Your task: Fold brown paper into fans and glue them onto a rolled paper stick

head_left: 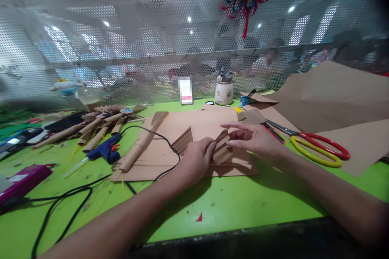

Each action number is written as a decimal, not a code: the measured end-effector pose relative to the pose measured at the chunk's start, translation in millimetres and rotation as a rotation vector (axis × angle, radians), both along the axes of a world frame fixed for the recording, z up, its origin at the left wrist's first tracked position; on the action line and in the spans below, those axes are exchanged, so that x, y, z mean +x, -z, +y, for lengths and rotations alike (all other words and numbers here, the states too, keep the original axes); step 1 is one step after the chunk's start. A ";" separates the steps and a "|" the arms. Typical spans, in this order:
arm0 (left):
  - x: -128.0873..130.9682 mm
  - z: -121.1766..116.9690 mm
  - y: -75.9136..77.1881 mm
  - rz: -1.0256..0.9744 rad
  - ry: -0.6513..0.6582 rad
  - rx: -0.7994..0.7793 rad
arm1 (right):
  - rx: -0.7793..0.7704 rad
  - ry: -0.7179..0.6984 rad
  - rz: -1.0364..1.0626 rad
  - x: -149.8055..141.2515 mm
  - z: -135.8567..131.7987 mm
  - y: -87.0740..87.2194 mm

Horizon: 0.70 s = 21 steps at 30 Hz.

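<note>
Person's L hand (199,156) had its fingers clamped on the L edge of a small pleated paper piece (223,153), brown w/ darker stripes, held up just over the near R part of a stack of brown sheets (197,119) on the green bench (231,206). R hand (247,139) was at the piece's R side, thumb & index apart w/ a gap btwn; couldn't tell if the tips touched it. A 2nd pleated piece (182,141) stood just behind the L hand, also over the stack. On the stack's L side lay a rolled paper tube (138,149), slanted, pleated end away from the person. L of that: blue glue gun (105,148) on the bench, w/ a black cord (179,157) looping across the sheets; more paper rolls (100,125) piled behind it. To the R, red-&-yellow-handled scissors (322,149) lay near the R forearm, blades pointing L, beside a red-&-black tool (273,132); behind them, a lg brown sheet (331,93). At the back: phone (186,91) upright, white bottle (224,93), sm blue jar (244,100). Red scrap (199,217) lay nr the front edge.
</note>
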<state>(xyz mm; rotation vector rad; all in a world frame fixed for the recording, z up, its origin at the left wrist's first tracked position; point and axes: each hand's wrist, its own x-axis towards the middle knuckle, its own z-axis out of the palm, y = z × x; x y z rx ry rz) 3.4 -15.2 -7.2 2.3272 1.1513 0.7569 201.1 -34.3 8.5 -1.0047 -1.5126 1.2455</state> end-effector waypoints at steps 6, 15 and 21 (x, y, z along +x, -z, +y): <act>-1.5 1.3 -0.4 -0.059 0.031 -0.024 | 0.203 0.101 -0.144 -5.0 -2.0 3.2; -0.6 -11.7 -5.4 0.182 0.126 0.193 | 0.024 0.174 0.015 -7.8 -0.4 3.1; 2.0 -16.8 -3.6 0.251 0.091 0.247 | 0.002 0.218 0.046 -13.1 -2.9 1.9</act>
